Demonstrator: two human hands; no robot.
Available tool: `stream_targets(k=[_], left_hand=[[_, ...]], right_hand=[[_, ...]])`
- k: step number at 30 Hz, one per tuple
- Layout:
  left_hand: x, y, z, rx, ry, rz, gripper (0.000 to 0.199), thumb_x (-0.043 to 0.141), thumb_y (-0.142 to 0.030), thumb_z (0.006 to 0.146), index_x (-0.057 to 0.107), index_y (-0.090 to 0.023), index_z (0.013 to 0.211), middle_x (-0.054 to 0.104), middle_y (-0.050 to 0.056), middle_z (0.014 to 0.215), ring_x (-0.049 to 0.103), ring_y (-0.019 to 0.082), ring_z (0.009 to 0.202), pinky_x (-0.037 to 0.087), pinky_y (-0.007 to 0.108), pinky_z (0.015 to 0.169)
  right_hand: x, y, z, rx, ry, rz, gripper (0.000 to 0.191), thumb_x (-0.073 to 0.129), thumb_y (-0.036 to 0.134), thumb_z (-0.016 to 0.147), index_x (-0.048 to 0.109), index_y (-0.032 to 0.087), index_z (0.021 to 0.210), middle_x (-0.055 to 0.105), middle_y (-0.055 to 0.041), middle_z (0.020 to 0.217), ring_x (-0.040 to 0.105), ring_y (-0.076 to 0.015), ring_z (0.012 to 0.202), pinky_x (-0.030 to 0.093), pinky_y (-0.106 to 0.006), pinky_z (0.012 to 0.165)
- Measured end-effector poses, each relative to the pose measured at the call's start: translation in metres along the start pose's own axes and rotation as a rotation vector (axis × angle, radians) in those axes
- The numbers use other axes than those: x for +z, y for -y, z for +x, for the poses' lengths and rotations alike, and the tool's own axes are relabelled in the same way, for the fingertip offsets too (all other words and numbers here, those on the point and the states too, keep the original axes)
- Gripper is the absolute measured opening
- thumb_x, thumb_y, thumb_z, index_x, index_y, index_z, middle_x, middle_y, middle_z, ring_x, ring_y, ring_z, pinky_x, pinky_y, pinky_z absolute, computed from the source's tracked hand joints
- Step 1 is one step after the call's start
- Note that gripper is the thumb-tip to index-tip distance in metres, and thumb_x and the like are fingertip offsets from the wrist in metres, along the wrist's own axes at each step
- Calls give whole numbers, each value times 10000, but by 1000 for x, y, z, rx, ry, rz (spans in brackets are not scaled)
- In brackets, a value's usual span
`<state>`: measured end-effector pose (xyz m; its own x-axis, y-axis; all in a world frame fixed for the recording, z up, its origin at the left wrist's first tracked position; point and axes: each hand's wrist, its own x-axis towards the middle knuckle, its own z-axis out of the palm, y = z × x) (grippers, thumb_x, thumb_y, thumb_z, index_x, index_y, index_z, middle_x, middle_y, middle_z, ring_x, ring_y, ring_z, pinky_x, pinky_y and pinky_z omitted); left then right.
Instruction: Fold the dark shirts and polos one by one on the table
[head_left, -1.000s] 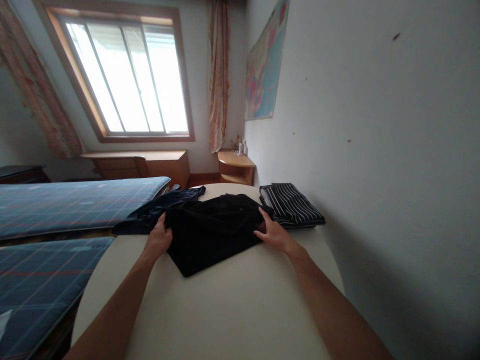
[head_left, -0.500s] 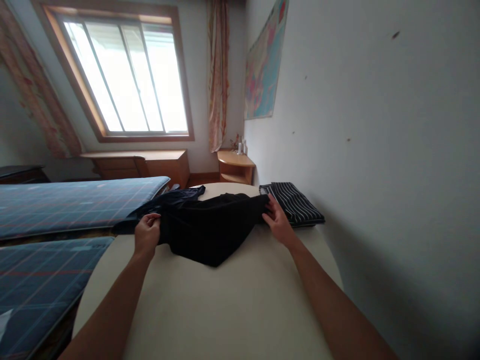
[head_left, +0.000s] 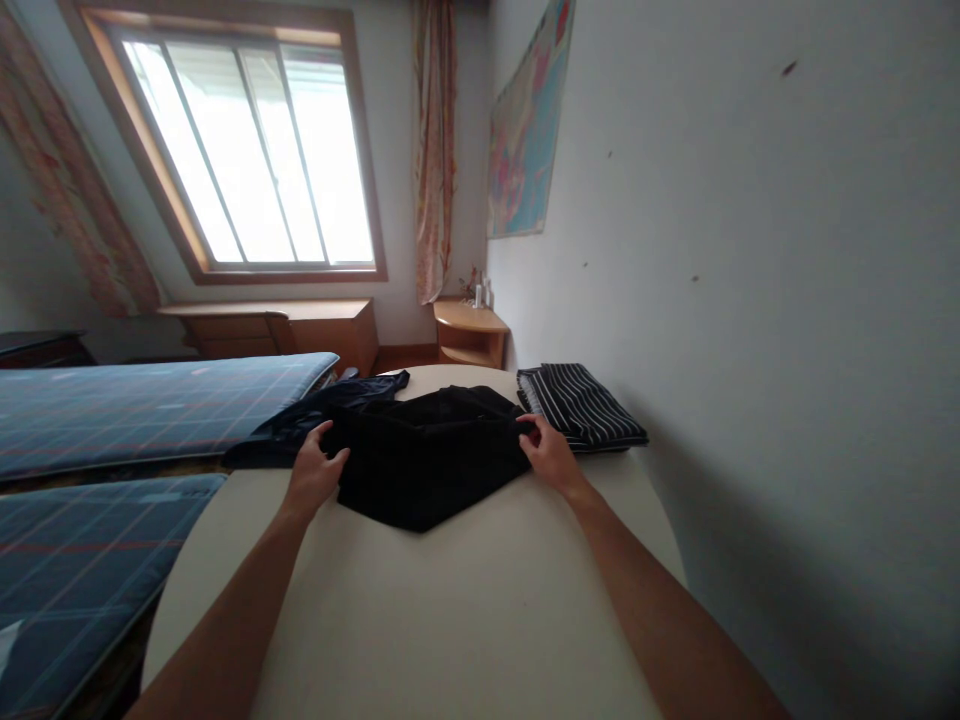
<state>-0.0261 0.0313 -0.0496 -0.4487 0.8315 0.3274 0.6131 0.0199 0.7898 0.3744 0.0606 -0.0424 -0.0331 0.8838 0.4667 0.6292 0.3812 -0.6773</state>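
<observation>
A black garment [head_left: 435, 460] lies partly folded on the pale round table [head_left: 465, 620], its near edge coming to a point towards me. At its left edge is my left hand [head_left: 316, 475], thumb and forefinger apart and touching or close to the cloth. My right hand [head_left: 553, 458] pinches the garment's right edge between thumb and fingers. Dark navy cloth [head_left: 277, 435] lies behind and left of the black garment, partly covered by it. Just beyond my right hand sits a folded black cloth with white stripes [head_left: 581, 405].
Two plaid mattresses [head_left: 150, 410] stand along the table's left side. A white wall [head_left: 787, 350] runs close on the right. Behind the table are a corner shelf [head_left: 471, 318] with small items and a wooden desk [head_left: 330, 325] under the window.
The garment's right edge has come down and nearer, along with my right hand. My left hand has shifted slightly right, and its thumb and forefinger have parted.
</observation>
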Motion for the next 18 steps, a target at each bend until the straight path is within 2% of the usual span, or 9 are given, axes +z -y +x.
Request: stream_targets(k=[4,6,9,12,16,18], left_hand=[[-3,-4,-1,43,-40,-30,593,589,-137,781,514,-112,1369,617,146,1313,630,249,1144,463,369,1045],[-5,-6,-1,78,-104,-42,558,553,-110,794,533,-115,1352,615,139,1320,610,243,1187,446,356,1068],[-6,-6,-1,90,-158,-17,528,533,-112,812,549,-121,1339,621,138,1313,600,253,1206,438,373,1079],[-2,-5,-2,93,-127,61,505,568,-171,824,565,-135,1327,635,138,1289,609,280,1185,444,411,1073],[8,-6,-8,193,-16,122,471,578,-195,815,597,-152,1284,630,120,1290,594,268,1206,433,383,1086],[14,-7,-11,257,46,152,473,572,-203,816,595,-146,1285,599,126,1323,581,266,1223,426,370,1092]], right_hand=[[-9,5,5,80,-256,215,329,547,358,810,641,166,1060,612,-23,756,551,-175,644,479,-305,643],[-10,5,7,137,-276,327,374,564,416,806,628,167,1077,642,-43,807,564,-177,648,484,-300,604],[-6,1,8,161,-161,496,474,597,404,777,569,181,1194,676,-95,1057,641,-198,829,535,-319,706],[2,-1,5,72,57,575,597,589,243,719,494,194,1307,632,-119,1260,640,-199,1042,518,-353,911],[8,1,-3,-63,259,476,692,534,126,706,446,211,1387,582,-116,1360,597,-188,1162,461,-368,1019],[8,1,-5,-80,298,379,680,555,138,735,438,213,1400,582,-111,1344,616,-182,1108,474,-365,993]])
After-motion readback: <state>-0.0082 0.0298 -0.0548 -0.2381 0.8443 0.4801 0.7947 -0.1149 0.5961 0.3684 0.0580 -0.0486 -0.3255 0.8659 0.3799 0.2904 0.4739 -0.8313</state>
